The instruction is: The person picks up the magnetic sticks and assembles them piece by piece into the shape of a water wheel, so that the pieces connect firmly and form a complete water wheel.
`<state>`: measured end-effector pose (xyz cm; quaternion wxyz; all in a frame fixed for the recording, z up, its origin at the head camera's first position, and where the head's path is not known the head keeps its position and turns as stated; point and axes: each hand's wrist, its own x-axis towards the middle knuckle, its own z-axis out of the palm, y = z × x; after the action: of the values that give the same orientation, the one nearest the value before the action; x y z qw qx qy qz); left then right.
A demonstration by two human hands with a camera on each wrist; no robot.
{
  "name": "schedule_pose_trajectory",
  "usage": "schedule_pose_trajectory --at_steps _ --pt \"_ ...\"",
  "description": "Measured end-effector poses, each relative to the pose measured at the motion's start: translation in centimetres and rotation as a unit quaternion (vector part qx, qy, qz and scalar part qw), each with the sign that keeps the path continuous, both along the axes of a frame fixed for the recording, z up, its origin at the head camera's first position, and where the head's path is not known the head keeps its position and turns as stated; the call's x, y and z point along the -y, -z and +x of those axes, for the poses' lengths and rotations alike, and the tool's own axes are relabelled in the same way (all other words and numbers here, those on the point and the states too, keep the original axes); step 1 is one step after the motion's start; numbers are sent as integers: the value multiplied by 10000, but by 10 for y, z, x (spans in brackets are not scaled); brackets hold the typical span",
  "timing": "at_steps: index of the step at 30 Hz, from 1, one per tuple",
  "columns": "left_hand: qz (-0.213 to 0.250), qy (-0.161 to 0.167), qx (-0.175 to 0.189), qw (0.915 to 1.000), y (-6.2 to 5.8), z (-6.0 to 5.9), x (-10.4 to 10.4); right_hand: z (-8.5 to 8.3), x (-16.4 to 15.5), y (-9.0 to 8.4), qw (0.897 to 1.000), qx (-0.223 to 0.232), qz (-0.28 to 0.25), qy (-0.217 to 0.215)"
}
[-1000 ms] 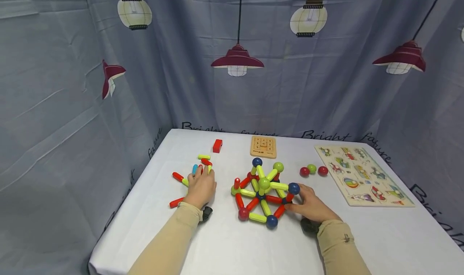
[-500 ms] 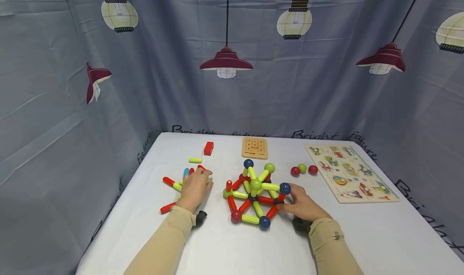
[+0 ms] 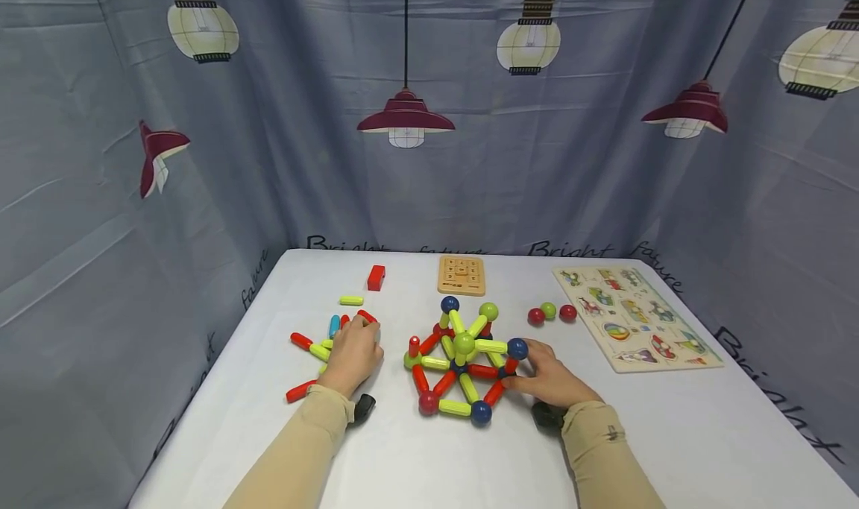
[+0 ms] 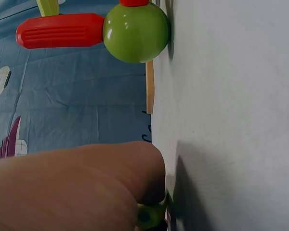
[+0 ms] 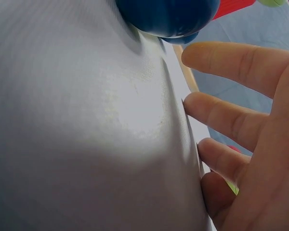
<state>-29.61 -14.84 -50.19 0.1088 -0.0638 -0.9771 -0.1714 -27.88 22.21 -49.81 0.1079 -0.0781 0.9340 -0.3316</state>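
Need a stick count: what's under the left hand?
The left hand rests on the loose sticks; red, yellow-green and blue ends poke out. Those under the palm are covered, so uncountable.

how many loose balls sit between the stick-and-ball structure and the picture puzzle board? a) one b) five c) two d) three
d) Three loose balls lie in a short row on the table, red, green and red, between the structure and the puzzle board.

Head view high over table [image 3: 429,449], wrist views skimming it (perhaps sideways)
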Motion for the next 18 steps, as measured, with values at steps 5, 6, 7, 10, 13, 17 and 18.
schedule_pose_trajectory --at_steps 5,6,7,10,13,17,18 --pt "56 3 4 10000 2 1 5 -3 2 3 10000 -22 38 -30" --pt "113 38 -123 9999 1 1 5 -3 2 3 10000 -20 46 -42" --pt "229 78 -295 9993 -1 2 4 -3 1 3 10000 -18 66 -50" --pt "901 333 -1040 9899 -12 4 -2 -3 0 3 10000 -4 67 -64" --pt "1762 1153 -1574 9648 -32 11 -15 -3 -2 2 9999 -10 72 -74" --pt "1721 2422 -1406 9444 -53 21 -33 -3 -3 3 9999 -68 74 -118" --pt "1561 2594 -1289 9443 -55 22 -37 -3 -3 3 9999 -77 67 -120"
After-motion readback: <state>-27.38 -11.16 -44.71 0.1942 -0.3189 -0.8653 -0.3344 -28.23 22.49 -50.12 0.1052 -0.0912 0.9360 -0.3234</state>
